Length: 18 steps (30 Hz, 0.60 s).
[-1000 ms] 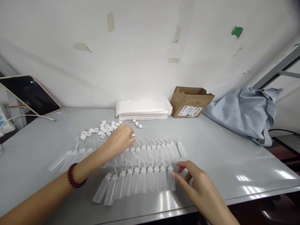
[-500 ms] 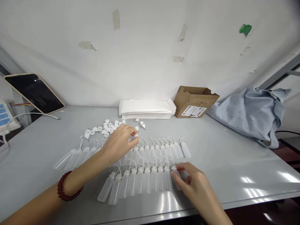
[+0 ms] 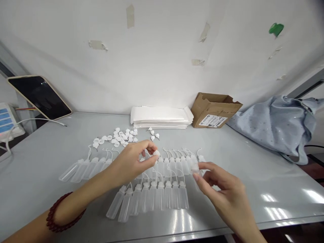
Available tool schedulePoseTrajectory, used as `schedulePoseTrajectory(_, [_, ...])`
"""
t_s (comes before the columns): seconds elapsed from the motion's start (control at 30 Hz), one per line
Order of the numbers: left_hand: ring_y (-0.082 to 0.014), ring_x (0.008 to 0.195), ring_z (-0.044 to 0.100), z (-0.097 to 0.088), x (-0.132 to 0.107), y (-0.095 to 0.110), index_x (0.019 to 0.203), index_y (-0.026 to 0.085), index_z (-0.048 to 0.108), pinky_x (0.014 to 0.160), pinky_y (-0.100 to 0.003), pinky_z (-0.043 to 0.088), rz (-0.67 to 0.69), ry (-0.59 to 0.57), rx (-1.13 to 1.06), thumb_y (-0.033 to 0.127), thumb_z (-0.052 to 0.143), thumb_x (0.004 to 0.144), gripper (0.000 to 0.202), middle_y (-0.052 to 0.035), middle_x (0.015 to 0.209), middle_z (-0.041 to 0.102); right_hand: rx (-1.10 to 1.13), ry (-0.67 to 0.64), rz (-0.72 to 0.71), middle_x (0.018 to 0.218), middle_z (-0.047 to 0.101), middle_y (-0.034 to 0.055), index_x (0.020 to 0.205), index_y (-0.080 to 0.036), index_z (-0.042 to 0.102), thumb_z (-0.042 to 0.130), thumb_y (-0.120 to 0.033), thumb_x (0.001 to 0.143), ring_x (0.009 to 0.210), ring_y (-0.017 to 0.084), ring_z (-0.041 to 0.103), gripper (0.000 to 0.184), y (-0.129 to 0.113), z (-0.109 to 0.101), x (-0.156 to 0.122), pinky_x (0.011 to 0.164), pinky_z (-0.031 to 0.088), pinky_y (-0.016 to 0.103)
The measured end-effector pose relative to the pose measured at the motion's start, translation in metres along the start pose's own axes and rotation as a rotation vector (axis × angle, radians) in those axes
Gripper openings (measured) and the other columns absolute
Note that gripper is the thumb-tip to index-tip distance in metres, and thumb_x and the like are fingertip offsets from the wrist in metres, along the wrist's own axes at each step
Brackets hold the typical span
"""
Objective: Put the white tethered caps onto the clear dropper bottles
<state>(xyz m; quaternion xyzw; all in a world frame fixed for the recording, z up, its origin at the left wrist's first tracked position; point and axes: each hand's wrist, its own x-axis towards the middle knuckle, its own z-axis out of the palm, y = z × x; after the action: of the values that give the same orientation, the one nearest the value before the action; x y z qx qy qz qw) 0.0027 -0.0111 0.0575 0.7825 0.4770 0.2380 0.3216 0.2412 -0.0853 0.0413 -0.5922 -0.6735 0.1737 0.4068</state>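
My left hand (image 3: 133,158) pinches a small white needle-tip cap (image 3: 156,153) between thumb and fingertips, above the back row of bottles (image 3: 174,167). In my right hand (image 3: 224,182), thumb and forefinger grip the neck of a translucent squeeze bottle (image 3: 194,168), raised off the table at the right of the rows. Several similar bottles form a front row (image 3: 152,199), lying side by side with white strap stoppers at their tops. More bottles (image 3: 88,168) lie to the left, partly behind my left forearm. Loose white needle-tip caps (image 3: 117,136) are scattered beyond my left hand.
A stack of white packets (image 3: 160,116) lies against the wall beside an open cardboard box (image 3: 215,109). On the right rests a light blue fabric bag (image 3: 273,125). A phone (image 3: 40,96) leans at the far left, near a power strip (image 3: 8,121) and a white cable (image 3: 37,119).
My right hand has lifted the end bottle out of the front row, up and away from me. My left hand, pinching the cap, has shifted right towards it. The view has tilted slightly.
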Motion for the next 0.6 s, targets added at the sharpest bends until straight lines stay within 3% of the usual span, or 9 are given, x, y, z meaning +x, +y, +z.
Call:
schedulePoseTrajectory(0.1, [-0.0164, 0.076, 0.060, -0.004, -0.005, 0.006, 0.091, 0.022, 0.064, 0.066, -0.027, 0.050, 0.000, -0.083, -0.212, 0.036, 0.054, 0.088, 0.018, -0.0007, 0.085, 0.065, 0.056, -0.135, -0.170, 0.052, 0.049, -0.0056, 0.089, -0.022, 0.064, 0.062, -0.027, 0.084, 0.044, 0.011, 0.046, 0.008, -0.013, 0.009, 0.031, 0.042, 0.037, 0.024])
schedulePoseTrajectory(0.23, [-0.0172, 0.086, 0.062, -0.004, -0.007, 0.000, 0.097, 0.023, 0.066, 0.078, -0.030, 0.050, 0.005, -0.070, -0.453, 0.037, 0.053, 0.091, 0.020, -0.0005, 0.091, 0.066, 0.102, -0.381, -0.316, 0.062, 0.057, -0.0031, 0.095, -0.021, 0.063, 0.059, -0.028, 0.087, 0.050, 0.011, 0.046, 0.012, -0.018, 0.028, 0.059, 0.047, 0.039, 0.024])
schedulePoseTrajectory(0.4, [-0.0179, 0.085, 0.063, -0.001, -0.007, -0.005, 0.101, 0.024, 0.068, 0.075, -0.031, 0.051, -0.064, -0.081, -0.524, 0.038, 0.050, 0.092, 0.024, -0.0003, 0.091, 0.070, 0.087, -0.329, -0.399, 0.072, 0.063, 0.0007, 0.101, -0.021, 0.060, 0.052, -0.024, 0.090, 0.055, 0.013, 0.048, 0.014, -0.015, 0.045, 0.055, 0.053, 0.041, 0.027])
schedulePoseTrajectory(0.6, [-0.0167, 0.080, 0.063, 0.007, -0.010, -0.004, 0.100, 0.025, 0.069, 0.073, -0.029, 0.052, -0.149, -0.051, -0.508, 0.039, 0.054, 0.089, 0.023, 0.0006, 0.089, 0.070, 0.043, -0.265, -0.565, 0.084, 0.067, 0.0072, 0.107, -0.019, 0.057, 0.049, -0.014, 0.088, 0.068, 0.020, 0.052, 0.021, -0.009, 0.049, 0.048, 0.062, 0.045, 0.035])
